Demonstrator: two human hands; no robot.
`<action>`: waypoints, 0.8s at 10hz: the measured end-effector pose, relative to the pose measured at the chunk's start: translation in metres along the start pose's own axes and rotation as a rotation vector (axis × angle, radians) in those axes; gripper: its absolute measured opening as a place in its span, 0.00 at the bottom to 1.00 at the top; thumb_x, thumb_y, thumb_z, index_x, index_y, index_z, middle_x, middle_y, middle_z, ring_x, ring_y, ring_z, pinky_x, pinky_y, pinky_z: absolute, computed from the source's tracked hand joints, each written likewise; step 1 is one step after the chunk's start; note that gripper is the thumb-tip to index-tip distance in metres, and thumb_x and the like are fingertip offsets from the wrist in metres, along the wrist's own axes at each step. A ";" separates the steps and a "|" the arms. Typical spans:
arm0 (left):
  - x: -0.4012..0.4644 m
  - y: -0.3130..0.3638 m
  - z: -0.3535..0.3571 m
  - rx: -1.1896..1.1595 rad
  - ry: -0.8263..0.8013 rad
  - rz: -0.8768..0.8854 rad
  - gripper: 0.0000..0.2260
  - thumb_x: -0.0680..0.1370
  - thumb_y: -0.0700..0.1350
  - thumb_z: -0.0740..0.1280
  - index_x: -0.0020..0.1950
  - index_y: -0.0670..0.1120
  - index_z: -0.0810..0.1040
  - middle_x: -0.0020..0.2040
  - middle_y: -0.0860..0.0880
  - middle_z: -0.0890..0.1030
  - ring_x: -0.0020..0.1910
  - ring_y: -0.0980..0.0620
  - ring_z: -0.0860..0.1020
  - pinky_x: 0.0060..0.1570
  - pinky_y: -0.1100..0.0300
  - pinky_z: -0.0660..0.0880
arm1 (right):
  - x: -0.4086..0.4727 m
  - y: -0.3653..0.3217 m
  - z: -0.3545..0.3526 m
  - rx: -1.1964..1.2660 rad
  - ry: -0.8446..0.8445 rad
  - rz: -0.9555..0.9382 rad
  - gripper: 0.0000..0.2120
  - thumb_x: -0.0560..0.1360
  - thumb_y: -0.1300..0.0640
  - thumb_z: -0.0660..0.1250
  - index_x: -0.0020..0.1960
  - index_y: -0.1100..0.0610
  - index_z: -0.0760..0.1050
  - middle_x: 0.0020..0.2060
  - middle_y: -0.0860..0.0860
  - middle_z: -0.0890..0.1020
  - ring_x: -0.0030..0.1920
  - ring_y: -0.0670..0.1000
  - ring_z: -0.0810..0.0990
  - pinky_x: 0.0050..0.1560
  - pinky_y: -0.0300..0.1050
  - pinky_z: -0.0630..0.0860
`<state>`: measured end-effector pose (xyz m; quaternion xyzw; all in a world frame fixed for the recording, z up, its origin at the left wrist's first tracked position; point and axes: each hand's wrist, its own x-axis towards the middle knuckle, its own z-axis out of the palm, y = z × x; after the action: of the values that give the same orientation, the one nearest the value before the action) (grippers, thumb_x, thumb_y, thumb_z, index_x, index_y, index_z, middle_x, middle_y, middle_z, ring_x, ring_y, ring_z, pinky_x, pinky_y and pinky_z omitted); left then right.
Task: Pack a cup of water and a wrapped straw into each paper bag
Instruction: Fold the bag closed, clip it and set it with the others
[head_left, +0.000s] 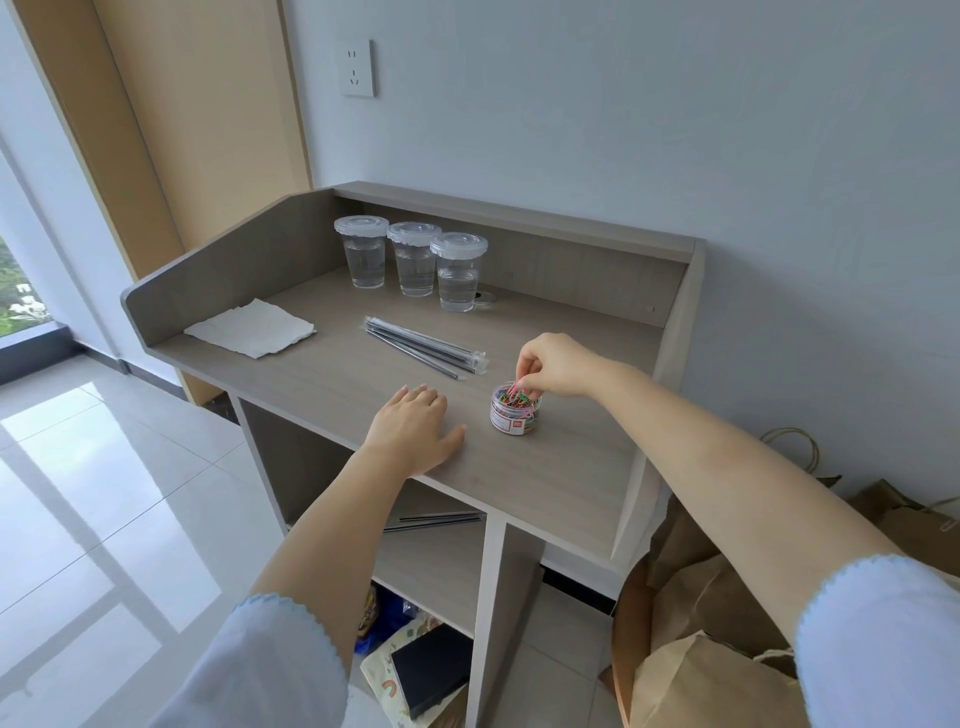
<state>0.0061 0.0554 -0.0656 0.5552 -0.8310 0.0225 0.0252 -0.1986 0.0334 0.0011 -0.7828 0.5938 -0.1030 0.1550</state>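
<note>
Three lidded clear cups of water (414, 265) stand in a row at the back of the wooden desk (561, 467). In front of them lie several wrapped dark straws (426, 345) in a loose bundle. My right hand (553, 364) hovers over a small clear jar of coloured paper clips (514, 413) and pinches a pink clip at its mouth. My left hand (415, 428) rests flat on the desk near the front edge, left of the jar. Brown paper bags (711, 623) lie on the floor to the right of the desk.
A folded white napkin (254, 327) lies at the desk's left end. Raised side and back panels rim the desk. More straws (441, 519) sit on a shelf below, above a black box and printed packets. A wall socket is on the wall behind.
</note>
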 end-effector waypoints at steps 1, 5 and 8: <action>0.000 -0.001 0.001 -0.005 0.003 -0.003 0.27 0.82 0.58 0.52 0.74 0.42 0.62 0.75 0.45 0.63 0.76 0.49 0.56 0.75 0.55 0.47 | 0.002 0.002 0.002 0.023 -0.002 0.004 0.03 0.75 0.66 0.66 0.45 0.60 0.76 0.38 0.53 0.80 0.29 0.38 0.78 0.44 0.39 0.76; 0.000 -0.002 -0.001 -0.010 0.006 -0.007 0.27 0.82 0.58 0.52 0.74 0.42 0.62 0.75 0.46 0.62 0.76 0.49 0.56 0.74 0.56 0.46 | 0.001 -0.005 -0.002 -0.013 0.021 0.036 0.08 0.76 0.60 0.65 0.49 0.61 0.81 0.44 0.53 0.82 0.44 0.48 0.76 0.44 0.39 0.71; 0.013 0.011 -0.024 -0.042 0.057 0.034 0.27 0.81 0.57 0.53 0.75 0.42 0.62 0.75 0.46 0.63 0.76 0.49 0.57 0.75 0.56 0.48 | -0.020 -0.001 -0.019 0.046 0.200 0.053 0.08 0.76 0.60 0.64 0.49 0.60 0.81 0.40 0.50 0.79 0.43 0.49 0.77 0.36 0.38 0.69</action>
<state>-0.0083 0.0489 -0.0409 0.5395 -0.8396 0.0214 0.0602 -0.2098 0.0506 0.0192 -0.7491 0.6241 -0.1899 0.1154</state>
